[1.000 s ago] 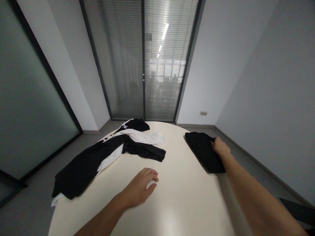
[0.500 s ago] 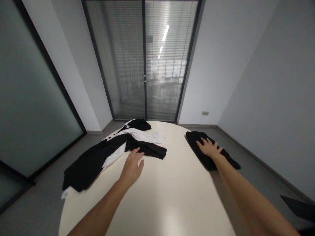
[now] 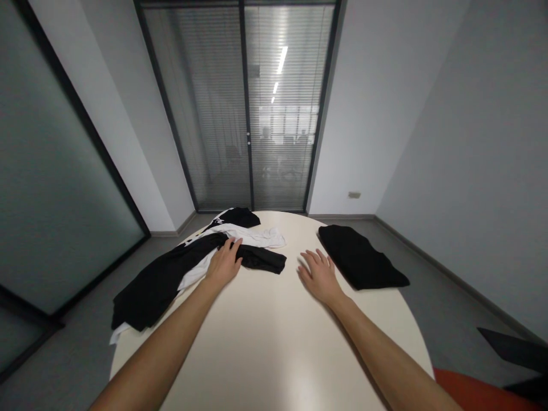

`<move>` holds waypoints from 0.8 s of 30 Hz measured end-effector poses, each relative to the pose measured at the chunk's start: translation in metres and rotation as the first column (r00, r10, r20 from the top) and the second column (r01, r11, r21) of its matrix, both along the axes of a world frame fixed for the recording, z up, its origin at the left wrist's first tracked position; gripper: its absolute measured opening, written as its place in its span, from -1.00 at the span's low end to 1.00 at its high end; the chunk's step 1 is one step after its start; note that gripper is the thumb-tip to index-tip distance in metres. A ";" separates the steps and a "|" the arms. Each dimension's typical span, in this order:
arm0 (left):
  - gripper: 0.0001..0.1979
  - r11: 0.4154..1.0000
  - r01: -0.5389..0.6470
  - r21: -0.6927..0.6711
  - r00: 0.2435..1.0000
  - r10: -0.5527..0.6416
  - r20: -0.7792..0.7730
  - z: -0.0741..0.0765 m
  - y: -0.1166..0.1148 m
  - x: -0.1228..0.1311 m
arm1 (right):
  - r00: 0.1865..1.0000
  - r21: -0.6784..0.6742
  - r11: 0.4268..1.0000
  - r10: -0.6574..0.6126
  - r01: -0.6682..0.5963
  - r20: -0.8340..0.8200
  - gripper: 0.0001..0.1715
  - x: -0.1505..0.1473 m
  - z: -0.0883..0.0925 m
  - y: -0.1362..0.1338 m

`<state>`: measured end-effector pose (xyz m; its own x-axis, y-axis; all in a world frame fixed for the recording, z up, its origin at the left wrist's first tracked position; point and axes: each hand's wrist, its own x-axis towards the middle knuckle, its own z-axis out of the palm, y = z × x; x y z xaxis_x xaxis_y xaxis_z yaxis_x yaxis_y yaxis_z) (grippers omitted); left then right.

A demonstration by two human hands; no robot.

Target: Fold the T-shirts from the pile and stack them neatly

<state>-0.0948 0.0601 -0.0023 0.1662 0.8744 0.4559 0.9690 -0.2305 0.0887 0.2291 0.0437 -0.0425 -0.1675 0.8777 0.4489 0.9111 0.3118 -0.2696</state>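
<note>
My left hand (image 3: 223,262) rests on a black garment (image 3: 152,288) with long sleeves, near the base of its black sleeve (image 3: 263,260). Its fingers are stretched out over the cloth, and no grip on the fabric shows. A white garment (image 3: 261,237) lies among the black cloth, partly covered by it. Further back on the pile is black cloth with white print (image 3: 237,217). My right hand (image 3: 319,277) is over the table with fingers spread, holding nothing. Just to its right lies a folded black garment (image 3: 359,257), flat at the table's right edge.
The pale round table (image 3: 265,337) carries all the clothes; the left pile hangs over its edge. Beyond it stands a glass partition with blinds (image 3: 282,171). A red surface (image 3: 475,394) and a dark flat object (image 3: 511,349) are at the lower right.
My right hand has come off the folded black garment and moved left over the table. My left hand has moved forward onto the black sleeve's base. The clothes look unchanged.
</note>
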 end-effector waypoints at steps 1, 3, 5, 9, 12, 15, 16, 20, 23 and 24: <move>-0.44 0.999 0.011 -0.037 1.000 -0.011 -0.009 0.000 0.001 0.002 | 1.000 -0.009 1.000 0.023 -0.023 0.003 -0.47 -0.001 -0.001 -0.002; -0.46 0.997 0.028 -0.078 1.000 -0.029 -0.005 -0.002 0.003 0.007 | 0.999 -0.030 0.998 0.047 -0.047 -0.001 -0.48 0.000 -0.001 -0.003; -0.61 0.996 0.036 -0.086 0.999 -0.034 0.026 -0.005 0.004 0.012 | 0.999 -0.044 0.998 0.051 -0.052 -0.016 -0.48 0.001 0.000 -0.003; -0.83 0.996 0.040 -0.075 0.993 -0.032 0.115 -0.009 0.009 0.019 | 0.997 -0.049 0.997 0.063 -0.065 -0.043 -0.48 0.003 0.001 -0.001; -0.79 0.999 0.040 -0.031 0.982 -0.033 0.188 -0.011 0.005 0.027 | 0.990 -0.044 0.991 0.127 -0.130 -0.060 -0.46 0.000 0.005 -0.004; -0.78 0.991 0.127 0.048 0.938 -0.136 0.318 -0.010 -0.011 0.041 | 0.965 -0.019 0.969 0.243 -0.246 -0.098 -0.33 -0.008 0.011 -0.010; -0.78 0.979 0.191 0.073 0.913 -0.204 0.353 -0.010 -0.019 0.046 | 0.950 -0.007 0.957 0.287 -0.290 -0.123 -0.27 -0.012 0.013 -0.013; -0.77 0.885 0.464 0.030 0.845 -0.453 0.283 -0.004 -0.049 0.068 | 0.874 0.005 0.894 0.440 -0.449 -0.206 -0.12 -0.022 0.016 -0.019; -0.73 0.842 0.537 -0.062 0.839 -0.525 0.141 0.004 -0.063 0.075 | 0.816 -0.022 0.838 0.524 -0.545 -0.243 -0.37 -0.021 0.019 -0.019; -0.71 0.851 0.522 -0.062 0.851 -0.513 0.113 0.008 -0.065 0.075 | 0.786 -0.024 0.813 0.554 -0.581 -0.273 -0.46 -0.019 0.021 -0.019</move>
<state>-0.0200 -0.0050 0.0052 0.5682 0.7098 0.4164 0.6984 -0.6836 0.2122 0.2097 0.0242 -0.0213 -0.5483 0.7009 0.4562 0.4788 0.7103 -0.5160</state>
